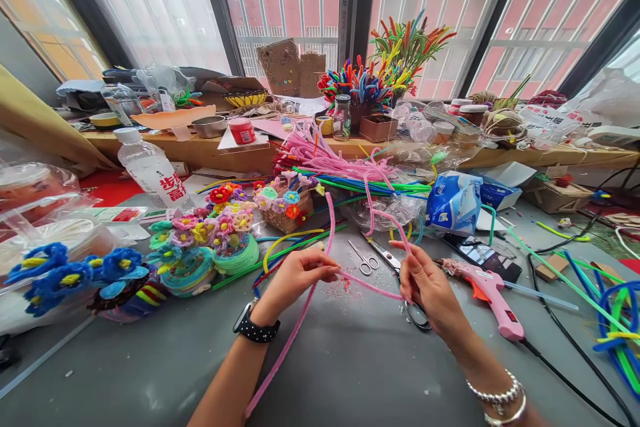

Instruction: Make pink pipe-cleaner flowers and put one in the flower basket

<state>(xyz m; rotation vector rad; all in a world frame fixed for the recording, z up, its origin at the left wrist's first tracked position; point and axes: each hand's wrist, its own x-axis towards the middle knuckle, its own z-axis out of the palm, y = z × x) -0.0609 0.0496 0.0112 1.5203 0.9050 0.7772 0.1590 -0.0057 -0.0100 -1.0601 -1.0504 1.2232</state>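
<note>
My left hand point(305, 275), with a watch at the wrist, pinches pink pipe cleaners point(287, 347). One long stem runs through it, one end up by the flowers and the other down toward the table's near side. A pink length point(370, 288) spans from these fingers to my right hand point(423, 280), whose fingers are closed on it. Its bent end rises above the right fingers toward the pink bundle. Just behind the right hand lie large black-handled scissors point(387, 257), partly hidden by it. Small silver scissors point(367, 261) rest between and beyond the hands.
A pink glue gun point(493, 293) with its cord lies at right. Pipe-cleaner flowers point(235, 233) in small pots stand at left, near a plastic bottle point(150, 170). A pink pipe-cleaner bundle point(330, 153) and a blue tissue pack point(454, 201) sit farther back on the grey table point(360, 373).
</note>
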